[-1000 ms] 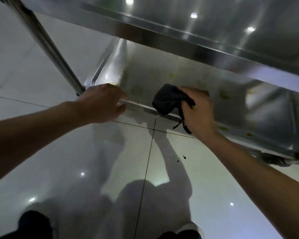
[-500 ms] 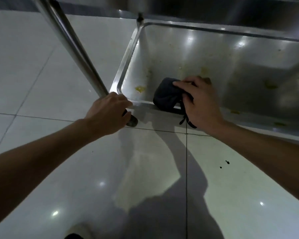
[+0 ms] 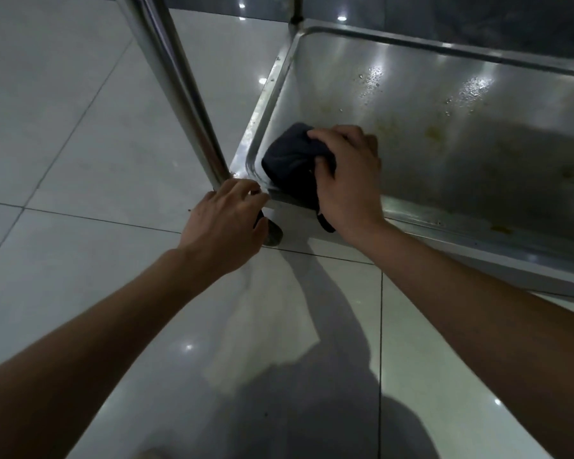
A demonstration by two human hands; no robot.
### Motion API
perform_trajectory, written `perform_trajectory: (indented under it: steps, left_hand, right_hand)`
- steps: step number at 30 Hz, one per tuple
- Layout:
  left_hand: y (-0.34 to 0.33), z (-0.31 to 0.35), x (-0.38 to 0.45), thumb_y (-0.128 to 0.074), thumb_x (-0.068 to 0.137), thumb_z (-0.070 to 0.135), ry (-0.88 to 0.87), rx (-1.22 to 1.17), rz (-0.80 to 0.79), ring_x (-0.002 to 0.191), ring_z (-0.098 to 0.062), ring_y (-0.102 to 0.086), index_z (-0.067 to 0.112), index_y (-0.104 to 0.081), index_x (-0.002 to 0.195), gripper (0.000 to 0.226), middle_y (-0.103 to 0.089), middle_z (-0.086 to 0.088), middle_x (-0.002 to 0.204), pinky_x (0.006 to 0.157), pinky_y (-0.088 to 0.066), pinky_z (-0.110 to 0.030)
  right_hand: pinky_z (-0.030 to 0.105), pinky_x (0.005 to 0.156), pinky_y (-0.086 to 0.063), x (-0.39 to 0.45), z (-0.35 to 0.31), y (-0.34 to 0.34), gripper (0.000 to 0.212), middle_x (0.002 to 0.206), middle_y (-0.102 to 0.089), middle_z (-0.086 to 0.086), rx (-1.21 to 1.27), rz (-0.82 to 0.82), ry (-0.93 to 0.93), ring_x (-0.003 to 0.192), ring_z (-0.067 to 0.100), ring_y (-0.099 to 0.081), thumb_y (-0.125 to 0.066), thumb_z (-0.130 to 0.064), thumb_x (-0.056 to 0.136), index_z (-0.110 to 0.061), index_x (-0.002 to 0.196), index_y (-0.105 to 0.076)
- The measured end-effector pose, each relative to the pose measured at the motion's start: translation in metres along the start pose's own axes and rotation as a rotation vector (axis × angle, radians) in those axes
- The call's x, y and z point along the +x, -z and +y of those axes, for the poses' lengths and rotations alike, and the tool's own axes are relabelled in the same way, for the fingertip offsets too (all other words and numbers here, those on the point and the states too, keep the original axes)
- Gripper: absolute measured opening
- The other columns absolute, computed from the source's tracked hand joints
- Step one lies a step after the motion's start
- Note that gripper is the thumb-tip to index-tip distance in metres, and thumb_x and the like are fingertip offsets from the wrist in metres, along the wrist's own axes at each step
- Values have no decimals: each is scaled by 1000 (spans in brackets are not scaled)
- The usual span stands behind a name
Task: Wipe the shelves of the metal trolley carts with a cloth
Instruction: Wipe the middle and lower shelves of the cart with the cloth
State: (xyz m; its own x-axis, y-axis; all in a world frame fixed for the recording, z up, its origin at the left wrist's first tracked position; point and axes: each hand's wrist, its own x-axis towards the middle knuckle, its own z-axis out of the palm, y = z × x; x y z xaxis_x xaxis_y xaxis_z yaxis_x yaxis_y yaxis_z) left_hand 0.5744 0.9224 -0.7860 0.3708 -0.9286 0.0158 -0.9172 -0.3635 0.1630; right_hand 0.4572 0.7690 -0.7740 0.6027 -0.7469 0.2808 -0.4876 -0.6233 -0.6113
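Your right hand grips the dark cloth, fingers curled over its top, thumb side tucked into the bundle. The cloth is pressed down in the near-left corner of the bottom shelf of the trolley, touching the shelf's near rim. A loose strip of the cloth hangs over that rim, below your palm.

Your left hand rests on the shelf's outer corner, just beside the base of the upright post. Its fingers bend over the corner edge; cannot tell whether they truly clamp it or only lean on it. A dark caster shows just under that hand, on the floor.

The shelf is stainless, with yellowish stains and specks scattered across the right and far parts, and droplets near the far wall. The floor is glossy pale tile with dark grout lines, ceiling lights reflected in it. Your shadow falls across the tiles between your forearms.
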Motion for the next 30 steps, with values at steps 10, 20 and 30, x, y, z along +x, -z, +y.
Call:
perform_trajectory:
  steps: [10, 20, 30]
  left_hand:
    - [-2, -5, 4, -50, 97, 32, 8, 2, 7, 122, -19, -52, 22, -66, 124, 33, -61, 3, 127, 91, -50, -42]
    - [1, -1, 12, -47, 96, 32, 9, 25, 31, 104, -21, -55, 20, -69, 111, 29, -63, 2, 111, 86, -52, -41]
    - [7, 10, 19, -45, 100, 34, 38, 64, 30, 97, -19, -58, 23, -69, 106, 27, -62, 3, 105, 79, -53, -37]
  right_hand:
    - [45, 120, -23, 0, -16, -36, 43, 158, -38, -2, 51, -294, 15, 147, 18, -28, -40, -21, 103, -21, 144, -52]
    - [47, 124, -5, 9, 5, -52, 47, 164, -24, -6, -229, -417, 264, 153, 17, -11, -32, -33, 102, -31, 147, -46]
    - [46, 124, -7, 4, 16, -39, 42, 159, -37, -6, -182, -386, 218, 151, 18, -20, -33, -30, 99, -26, 130, -61]
